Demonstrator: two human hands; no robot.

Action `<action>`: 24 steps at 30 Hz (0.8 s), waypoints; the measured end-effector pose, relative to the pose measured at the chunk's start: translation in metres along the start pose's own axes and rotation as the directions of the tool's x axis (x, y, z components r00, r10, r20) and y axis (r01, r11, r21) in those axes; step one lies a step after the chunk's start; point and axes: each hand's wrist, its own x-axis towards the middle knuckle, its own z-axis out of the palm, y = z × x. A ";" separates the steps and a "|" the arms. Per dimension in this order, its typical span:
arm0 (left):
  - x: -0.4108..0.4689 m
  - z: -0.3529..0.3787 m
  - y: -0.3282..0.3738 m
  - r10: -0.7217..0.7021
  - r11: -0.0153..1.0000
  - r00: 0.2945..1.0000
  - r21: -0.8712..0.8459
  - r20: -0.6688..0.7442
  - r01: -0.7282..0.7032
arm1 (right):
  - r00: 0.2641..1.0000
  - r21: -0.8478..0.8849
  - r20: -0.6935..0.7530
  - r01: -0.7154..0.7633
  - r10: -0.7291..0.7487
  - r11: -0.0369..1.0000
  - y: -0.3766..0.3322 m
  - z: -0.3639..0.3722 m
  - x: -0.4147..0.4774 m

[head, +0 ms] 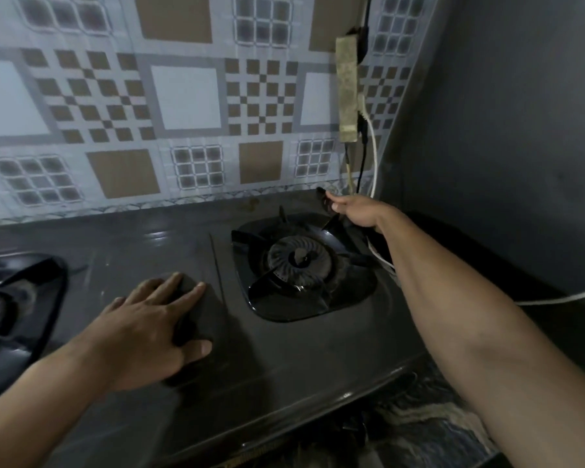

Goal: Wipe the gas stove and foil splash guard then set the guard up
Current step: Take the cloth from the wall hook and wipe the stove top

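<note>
Stove [142, 241] fills the lower part of the view, a dark glossy gas stove with two burners set against a tiled wall [183, 96] patterned in brown, white and grey squares. The left hand [149, 327] lies flat on the stove top between the burners, fingers spread, palm down on a dark cloth [200, 309] that is hard to tell from the surface under it. The right burner [298, 258] sits in its black recessed tray with the pan support around it; the left burner [11, 295] shows only partly at the frame's edge. The right hand [358, 211] reaches to the far right corner of the stove, fingers curled closed around something small and dark [325, 197] near the wall; I cannot tell what it is. A white cord [374, 157] hangs down the wall behind that hand, beside a grimy power strip [348, 89] fixed upright on the tiles. The foil splash guard is nowhere I can make out.
</note>
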 end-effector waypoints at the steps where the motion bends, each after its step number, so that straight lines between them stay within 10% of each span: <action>1: 0.000 0.001 0.000 0.004 1.000 1.000 0.001 -0.010 -0.004 | 1.000 -0.042 0.009 -0.007 0.008 0.999 -0.005 -0.002 0.008; 10: 0.000 0.003 -0.003 0.024 1.000 0.998 0.001 -0.062 -0.024 | 0.993 -0.386 0.091 -0.030 0.071 0.922 -0.067 -0.001 0.042; 24: -0.004 0.001 -0.004 0.051 0.999 0.997 -0.012 -0.052 -0.052 | 0.962 -0.438 0.243 0.226 -0.128 0.870 -0.166 0.055 0.040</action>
